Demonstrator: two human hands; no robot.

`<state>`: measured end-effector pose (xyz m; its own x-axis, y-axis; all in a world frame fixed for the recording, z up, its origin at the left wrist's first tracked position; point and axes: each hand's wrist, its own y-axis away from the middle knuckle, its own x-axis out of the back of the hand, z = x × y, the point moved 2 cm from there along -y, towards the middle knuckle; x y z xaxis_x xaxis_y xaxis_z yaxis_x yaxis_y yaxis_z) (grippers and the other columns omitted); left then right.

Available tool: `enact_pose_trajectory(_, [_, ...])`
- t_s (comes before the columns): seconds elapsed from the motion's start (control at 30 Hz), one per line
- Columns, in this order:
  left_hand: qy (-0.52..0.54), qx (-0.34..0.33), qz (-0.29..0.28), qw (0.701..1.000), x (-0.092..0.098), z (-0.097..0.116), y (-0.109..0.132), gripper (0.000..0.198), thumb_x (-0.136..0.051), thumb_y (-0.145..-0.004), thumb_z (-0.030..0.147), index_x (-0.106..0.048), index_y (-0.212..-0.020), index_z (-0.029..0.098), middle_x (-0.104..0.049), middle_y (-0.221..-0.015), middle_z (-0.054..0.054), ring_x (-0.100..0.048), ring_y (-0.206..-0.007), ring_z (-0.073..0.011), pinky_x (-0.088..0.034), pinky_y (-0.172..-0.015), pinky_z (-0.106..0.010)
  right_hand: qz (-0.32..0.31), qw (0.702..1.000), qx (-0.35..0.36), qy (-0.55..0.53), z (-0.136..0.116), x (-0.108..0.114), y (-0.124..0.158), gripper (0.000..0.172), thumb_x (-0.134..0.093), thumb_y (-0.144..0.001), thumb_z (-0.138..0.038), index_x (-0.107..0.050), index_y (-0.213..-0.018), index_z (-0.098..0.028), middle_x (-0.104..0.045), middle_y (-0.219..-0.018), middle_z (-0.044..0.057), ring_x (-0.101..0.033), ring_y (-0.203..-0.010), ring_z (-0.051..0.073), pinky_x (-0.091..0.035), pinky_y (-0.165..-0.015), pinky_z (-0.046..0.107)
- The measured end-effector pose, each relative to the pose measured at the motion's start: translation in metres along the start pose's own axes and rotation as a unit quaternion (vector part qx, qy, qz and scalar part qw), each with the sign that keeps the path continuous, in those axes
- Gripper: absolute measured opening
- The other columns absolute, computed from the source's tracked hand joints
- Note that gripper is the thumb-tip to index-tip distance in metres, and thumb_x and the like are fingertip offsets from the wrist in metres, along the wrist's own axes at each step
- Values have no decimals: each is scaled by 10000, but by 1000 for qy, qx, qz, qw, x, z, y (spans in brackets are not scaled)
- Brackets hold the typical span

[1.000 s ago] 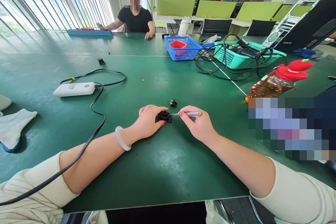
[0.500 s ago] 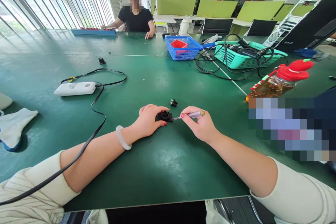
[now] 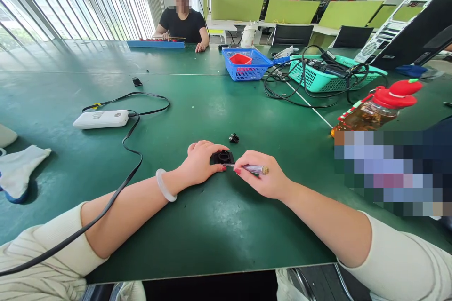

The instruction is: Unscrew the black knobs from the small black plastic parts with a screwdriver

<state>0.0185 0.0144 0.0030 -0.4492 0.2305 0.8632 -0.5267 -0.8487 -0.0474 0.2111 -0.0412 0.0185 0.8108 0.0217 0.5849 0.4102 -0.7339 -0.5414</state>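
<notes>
Well in from the middle of the counter's near edge, the left hand holds a black part between its thumb and fingers. The right hand's fingers are closed around a slim tool, its handle pointing toward the counter's right edge. Half a second ago the tip stood by the part's right end; now it reaches the near side, beside the left thumb, so the work seems to have shifted there. Whether the tip touches cannot be told. A small black piece lies just beyond, toward the far edge.
</notes>
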Motion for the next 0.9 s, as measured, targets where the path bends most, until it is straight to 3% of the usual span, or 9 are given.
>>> enact_pose_trajectory(0.23, [0, 0, 8, 1000, -1, 1, 1, 431, -730, -797, 354, -635, -1216, 329, -688, -1230, -10, -474, -1299, -298, -248, -1153, -554, 130, 991, -15, 19, -3, 7, 1, 161, -553, -919, -217, -614, -770, -222, -599, -661, -4, -522, -566, 120, -430, -553, 265])
enact_pose_trajectory(0.53, [-2, -12, 21, 1000, 0, 3, 2, 427, -705, -818, 369, -630, -1234, 306, -697, -1221, -30, -521, -1271, -298, -227, -1167, -591, 92, 993, -79, 9, 3, 2, -2, 167, -555, -916, -251, -628, -770, -218, -618, -688, -2, -548, -605, 130, -445, -592, 275])
enact_pose_trajectory(0.67, [15, -28, 48, 998, 3, 6, 4, 387, -634, -866, 370, -619, -1245, 291, -691, -1233, -33, -555, -1236, -279, -238, -1182, -572, 102, 987, -104, -63, 9, 2, -1, 184, -577, -912, -311, -638, -768, -215, -592, -670, -2, -523, -597, 131, -434, -587, 288])
enact_pose_trajectory(0.73, [47, -45, 63, 996, 6, 8, 5, 369, -589, -892, 363, -613, -1248, 267, -683, -1247, -45, -576, -1206, -263, -337, -1150, -510, 128, 971, -127, -156, 17, 3, -1, 227, -584, -911, -384, -629, -760, -221, -539, -624, -14, -482, -549, 125, -406, -540, 288])
enact_pose_trajectory(0.8, [78, -57, 76, 992, 8, 10, 5, 367, -549, -909, 339, -600, -1260, 246, -672, -1255, -56, -591, -1180, -251, -427, -1090, -449, 182, 937, -153, -255, 27, 5, -1, 278, -599, -889, -464, -597, -743, -228, -481, -597, -28, -439, -496, 115, -374, -494, 286])
enact_pose_trajectory(0.9, [84, -47, 103, 990, 10, 10, 6, 372, -497, -928, 291, -571, -1290, 253, -653, -1271, -57, -580, -1190, -251, -457, -1062, -437, 268, 894, -199, -298, 40, 10, -4, 325, -635, -837, -523, -549, -721, -231, -446, -594, -38, -404, -459, 100, -356, -468, 287])
